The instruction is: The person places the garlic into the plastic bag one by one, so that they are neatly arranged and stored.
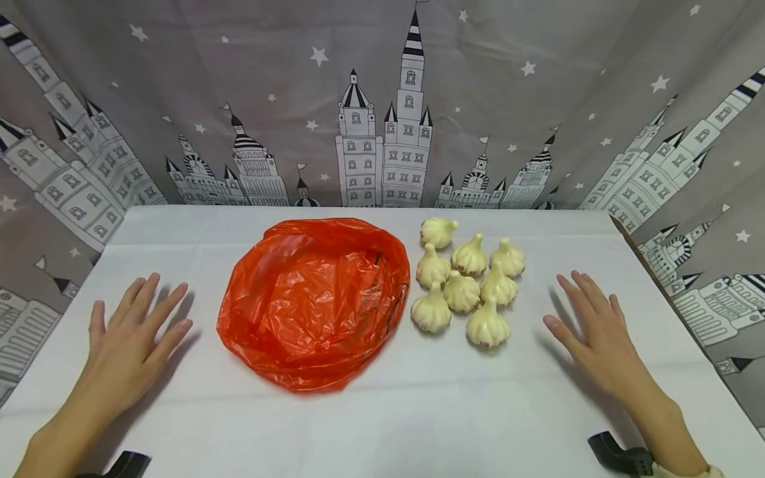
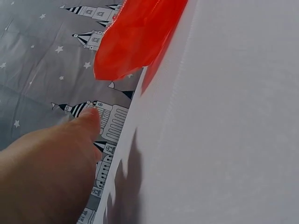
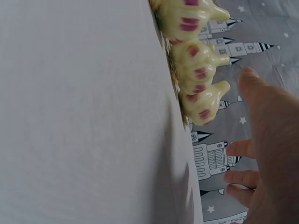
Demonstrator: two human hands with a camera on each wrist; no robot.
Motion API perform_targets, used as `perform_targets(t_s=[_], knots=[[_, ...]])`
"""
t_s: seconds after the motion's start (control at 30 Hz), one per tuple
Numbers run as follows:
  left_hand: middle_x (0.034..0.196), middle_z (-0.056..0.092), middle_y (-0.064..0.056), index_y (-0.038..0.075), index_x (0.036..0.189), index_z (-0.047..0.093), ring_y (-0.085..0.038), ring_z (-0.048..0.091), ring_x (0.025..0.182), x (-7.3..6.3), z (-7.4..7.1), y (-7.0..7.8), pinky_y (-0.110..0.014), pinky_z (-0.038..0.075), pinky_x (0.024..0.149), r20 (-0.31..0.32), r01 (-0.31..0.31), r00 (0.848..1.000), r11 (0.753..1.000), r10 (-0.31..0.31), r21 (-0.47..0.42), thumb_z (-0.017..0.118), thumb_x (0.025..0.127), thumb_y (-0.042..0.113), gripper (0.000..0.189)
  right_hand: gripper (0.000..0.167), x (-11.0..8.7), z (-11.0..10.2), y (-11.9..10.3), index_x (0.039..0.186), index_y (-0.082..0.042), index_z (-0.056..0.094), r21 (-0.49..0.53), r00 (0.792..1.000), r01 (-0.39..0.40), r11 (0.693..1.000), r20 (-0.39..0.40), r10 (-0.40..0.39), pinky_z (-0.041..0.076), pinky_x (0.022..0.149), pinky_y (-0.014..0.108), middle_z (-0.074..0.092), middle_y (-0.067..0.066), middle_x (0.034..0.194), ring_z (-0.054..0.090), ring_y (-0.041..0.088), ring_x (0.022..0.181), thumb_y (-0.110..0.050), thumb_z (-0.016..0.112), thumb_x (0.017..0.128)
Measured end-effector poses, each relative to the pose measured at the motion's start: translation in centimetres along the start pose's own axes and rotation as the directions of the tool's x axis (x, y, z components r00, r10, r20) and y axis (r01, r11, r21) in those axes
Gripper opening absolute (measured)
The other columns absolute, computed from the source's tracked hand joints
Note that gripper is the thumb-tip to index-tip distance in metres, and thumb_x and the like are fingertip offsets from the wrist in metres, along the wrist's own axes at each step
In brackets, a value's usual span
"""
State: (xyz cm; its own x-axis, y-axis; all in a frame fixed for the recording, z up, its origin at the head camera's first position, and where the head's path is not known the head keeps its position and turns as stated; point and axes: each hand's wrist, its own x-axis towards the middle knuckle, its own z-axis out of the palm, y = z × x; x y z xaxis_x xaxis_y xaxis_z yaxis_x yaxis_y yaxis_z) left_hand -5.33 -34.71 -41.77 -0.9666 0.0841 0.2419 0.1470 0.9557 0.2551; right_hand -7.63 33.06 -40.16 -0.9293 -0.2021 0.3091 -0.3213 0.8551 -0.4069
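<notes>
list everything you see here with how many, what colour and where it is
red plastic bag: 1, orange-red, on the table, mouth open, left of the garlic
garlic bulbs: 8, pale yellow with purple patches, grouped right of the bag
table cover: 1, white, under the bag and garlic
fabric backdrop: grey with white stars and black-and-white castles, behind the table and along its sides; number of pieces unclear
wrist devices: 2, black, one at each wrist, near the bottom edge
sleeve cuff: 1, cream, by the right wrist
left hand: 1, bare, left of the bag, fingers spread
right hand: 1, bare, right of the garlic, touching nothing
</notes>
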Motion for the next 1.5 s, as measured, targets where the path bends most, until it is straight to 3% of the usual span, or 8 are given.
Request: perform_targets(t_s=[0.23, 0.6, 0.77, 1.0, 1.13, 1.23, 1.33, 1.5], knots=[[0.172, 0.020, -0.027, 0.013, 0.162, 0.041, -0.047, 0.008, 0.162, -0.3, 0.7, 0.8, -0.073, -0.015, 0.124, -0.016, -0.013, 1.000, 0.991, 0.011, -0.131, 0.054, 0.108, 0.034, 0.059, 0.069, 0.1, 0.6, -0.6, 0.162, -0.012, 0.039, 0.032, 1.000, 0.006, 0.999, -0.002, -0.006, 0.006, 0.125, 0.076, 0.034, 0.028, 0.166, 0.025, 0.047, 0.157, -0.032, 0.067, 0.103], [0.164, 0.036, -0.030, 0.004, 0.150, 0.055, -0.048, 0.022, 0.158, 0.4, 1.5, 4.4, -0.072, -0.005, 0.127, -0.079, -0.105, 0.993, 0.939, 0.083, -0.327, 0.051, 0.109, 0.020, 0.045, 0.066, -0.2, 0.4, -1.2, 0.161, -0.010, 0.042, 0.050, 1.000, 0.015, 0.999, -0.007, -0.015, 0.008, 0.126, 0.074, 0.036, 0.026, 0.165, 0.028, 0.048, 0.155, -0.029, 0.068, 0.103], [0.162, 0.042, -0.026, -0.003, 0.145, 0.058, -0.048, 0.028, 0.155, -0.2, 1.8, 5.8, -0.066, 0.001, 0.131, -0.076, -0.107, 0.994, 0.904, 0.083, -0.414, 0.055, 0.108, 0.018, 0.043, 0.064, -0.1, 0.6, -1.4, 0.159, -0.009, 0.044, 0.066, 1.000, 0.016, 0.998, -0.001, -0.016, 0.011, 0.125, 0.076, 0.038, 0.027, 0.164, 0.032, 0.052, 0.152, -0.028, 0.067, 0.103], [0.158, 0.048, -0.020, 0.003, 0.135, 0.067, -0.049, 0.038, 0.147, -0.5, 1.5, 6.7, -0.072, 0.019, 0.125, -0.042, -0.036, 0.999, 0.892, 0.019, -0.451, 0.067, 0.103, 0.020, 0.036, 0.061, -0.1, 0.8, -1.5, 0.156, -0.006, 0.046, 0.074, 1.000, 0.001, 0.997, 0.011, -0.002, 0.013, 0.125, 0.074, 0.041, 0.028, 0.161, 0.035, 0.053, 0.149, -0.028, 0.067, 0.104], [0.152, 0.054, -0.017, 0.007, 0.126, 0.073, -0.043, 0.046, 0.141, -0.6, 1.7, 6.9, -0.027, 0.027, 0.129, -0.043, -0.022, 0.999, 0.892, 0.003, -0.451, 0.071, 0.101, 0.019, 0.028, 0.058, -0.2, 1.0, -1.6, 0.154, -0.003, 0.048, 0.067, 1.000, -0.001, 0.998, 0.024, -0.001, 0.015, 0.124, 0.075, 0.044, 0.029, 0.159, 0.037, 0.054, 0.147, -0.028, 0.066, 0.105], [0.147, 0.059, -0.015, 0.008, 0.124, 0.074, -0.025, 0.049, 0.139, -0.5, 1.9, 6.8, 0.002, 0.019, 0.108, -0.066, -0.038, 0.998, 0.894, 0.009, -0.446, 0.069, 0.102, 0.017, 0.024, 0.056, -0.3, 1.1, -1.8, 0.153, -0.002, 0.050, 0.066, 1.000, 0.000, 0.998, 0.018, -0.001, 0.018, 0.124, 0.074, 0.046, 0.028, 0.157, 0.040, 0.053, 0.146, -0.027, 0.065, 0.105], [0.144, 0.060, -0.016, 0.006, 0.124, 0.073, -0.004, 0.047, 0.138, -0.5, 2.0, 6.6, 0.004, 0.019, 0.108, -0.087, -0.057, 0.996, 0.891, 0.020, -0.451, 0.067, 0.103, 0.015, 0.024, 0.053, -0.2, 1.2, -2.0, 0.152, -0.005, 0.052, 0.065, 1.000, -0.001, 0.998, -0.020, 0.002, 0.030, 0.120, 0.068, 0.052, 0.023, 0.154, 0.045, 0.049, 0.143, -0.025, 0.067, 0.104], [0.143, 0.061, -0.017, 0.005, 0.125, 0.073, 0.010, 0.042, 0.135, -0.4, 2.1, 6.5, 0.004, 0.020, 0.108, -0.100, -0.068, 0.995, 0.886, 0.025, -0.459, 0.066, 0.103, 0.014, 0.025, 0.047, -0.1, 1.4, -2.4, 0.145, -0.011, 0.061, 0.065, 0.990, 0.028, 0.998, -0.137, -0.019, 0.037, 0.115, 0.019, 0.066, 0.013, 0.142, 0.059, 0.039, 0.134, -0.018, 0.073, 0.099]])
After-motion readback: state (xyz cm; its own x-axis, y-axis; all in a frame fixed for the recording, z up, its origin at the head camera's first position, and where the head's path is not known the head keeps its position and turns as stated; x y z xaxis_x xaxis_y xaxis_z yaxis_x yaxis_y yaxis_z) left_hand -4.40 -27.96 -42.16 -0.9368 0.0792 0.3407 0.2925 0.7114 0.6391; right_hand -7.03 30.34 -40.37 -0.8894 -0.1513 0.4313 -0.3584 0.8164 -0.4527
